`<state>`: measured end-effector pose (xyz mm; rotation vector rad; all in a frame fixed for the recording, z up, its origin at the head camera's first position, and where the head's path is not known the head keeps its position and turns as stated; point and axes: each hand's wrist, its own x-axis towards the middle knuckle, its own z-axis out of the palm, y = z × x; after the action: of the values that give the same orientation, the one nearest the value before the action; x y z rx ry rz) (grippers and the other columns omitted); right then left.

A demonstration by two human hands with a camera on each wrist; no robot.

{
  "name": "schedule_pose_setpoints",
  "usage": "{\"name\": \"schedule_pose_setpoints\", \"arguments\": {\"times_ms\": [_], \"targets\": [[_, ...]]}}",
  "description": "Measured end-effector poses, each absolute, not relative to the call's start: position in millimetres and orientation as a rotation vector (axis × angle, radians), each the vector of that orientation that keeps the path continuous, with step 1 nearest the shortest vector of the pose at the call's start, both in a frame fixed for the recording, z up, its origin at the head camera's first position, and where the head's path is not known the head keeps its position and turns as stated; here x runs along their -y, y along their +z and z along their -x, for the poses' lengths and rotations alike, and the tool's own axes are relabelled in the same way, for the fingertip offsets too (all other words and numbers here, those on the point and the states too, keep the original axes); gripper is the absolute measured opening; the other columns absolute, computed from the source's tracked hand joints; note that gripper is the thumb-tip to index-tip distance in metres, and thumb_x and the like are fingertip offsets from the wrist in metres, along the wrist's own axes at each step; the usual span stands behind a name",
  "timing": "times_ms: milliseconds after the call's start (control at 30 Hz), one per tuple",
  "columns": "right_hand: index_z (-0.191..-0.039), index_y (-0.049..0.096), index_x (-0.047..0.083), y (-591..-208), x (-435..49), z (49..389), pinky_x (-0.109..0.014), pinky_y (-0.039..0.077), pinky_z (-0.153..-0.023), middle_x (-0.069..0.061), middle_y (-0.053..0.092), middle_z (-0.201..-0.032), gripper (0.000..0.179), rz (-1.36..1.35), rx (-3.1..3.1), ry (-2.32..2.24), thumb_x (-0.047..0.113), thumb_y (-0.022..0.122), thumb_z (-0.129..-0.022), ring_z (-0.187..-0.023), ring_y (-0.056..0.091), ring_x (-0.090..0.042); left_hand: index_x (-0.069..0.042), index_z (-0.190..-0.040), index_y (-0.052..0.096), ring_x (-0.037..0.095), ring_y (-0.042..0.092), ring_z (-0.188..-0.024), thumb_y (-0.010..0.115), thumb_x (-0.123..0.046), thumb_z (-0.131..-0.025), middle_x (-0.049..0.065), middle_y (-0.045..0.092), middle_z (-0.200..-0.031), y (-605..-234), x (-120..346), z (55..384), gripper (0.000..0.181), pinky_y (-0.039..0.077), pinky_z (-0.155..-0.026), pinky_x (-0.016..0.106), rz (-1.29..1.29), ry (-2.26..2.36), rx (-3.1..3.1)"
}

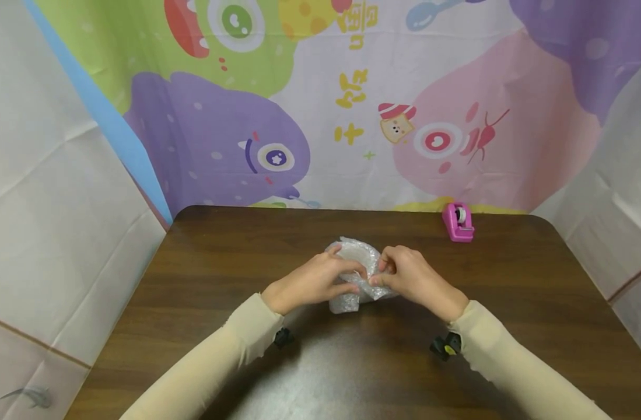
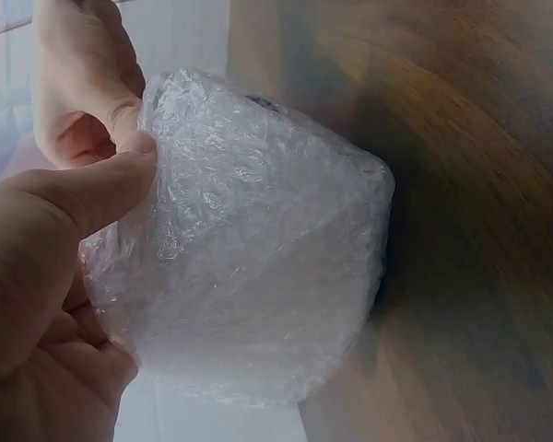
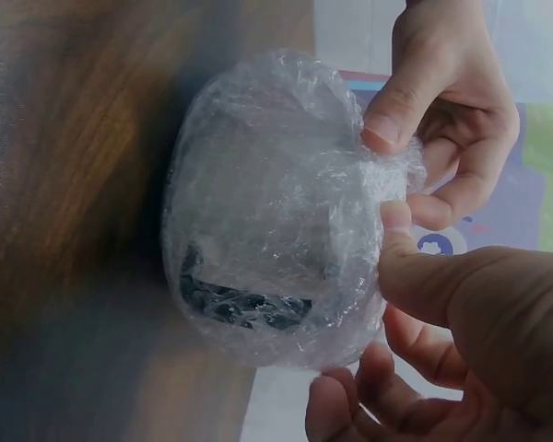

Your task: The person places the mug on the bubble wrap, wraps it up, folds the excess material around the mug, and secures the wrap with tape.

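A bundle wrapped in bubble wrap (image 1: 354, 279) was held near the middle of the dark wooden worktop (image 1: 205, 274), its underside apparently resting on the surface. The left hand (image 1: 312, 283) was closed on the wrap, thumb pressed against the front of it and fingers curled round the near side; the right hand (image 1: 412, 277) was pinching a gathered fold of the wrap between thumb and forefinger, just beside the left thumb. In the right wrist view something rounded and pale with a dark marking could be made out through the film, but it was too blurred to be identified. A pink tape dispenser (image 1: 458, 221) stood well apart, at the far edge of the worktop towards the right. It was judged that the loose fold could spring open if either pinch were eased, since no tape was seen on the seam, and that the dispenser lay out of easy reach while both hands were occupied; the thin film might also be torn if it were pulled too hard. No brand or label could be read on the wrap or the dispenser. On the cartoon backdrop (image 1: 351, 99) a few yellow characters were printed, too stylised to be read with confidence.
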<state>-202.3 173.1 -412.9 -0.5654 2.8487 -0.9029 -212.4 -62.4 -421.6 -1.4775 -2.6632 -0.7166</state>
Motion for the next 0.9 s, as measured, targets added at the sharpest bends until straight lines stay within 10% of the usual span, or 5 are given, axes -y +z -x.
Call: {"name": "schedule_pose_setpoints", "arguments": {"times_ms": [900], "targets": [[-0.109, 0.07, 0.005, -414, -186, 195, -0.031, 0.055, -0.072, -0.006, 0.071, -0.096, 0.027, 0.606, -2.789, -1.042, 0.025, 0.078, -0.093, -0.086, 0.064, -0.017, -0.012, -0.118, 0.073, 0.009, 0.074, -0.098, 0.078, -0.024, -0.092, -0.003, 0.077, -0.115, -431, 65, 214, 0.029, 0.027, -0.125, 0.055, 1.463, -0.796, 2.566]]}}
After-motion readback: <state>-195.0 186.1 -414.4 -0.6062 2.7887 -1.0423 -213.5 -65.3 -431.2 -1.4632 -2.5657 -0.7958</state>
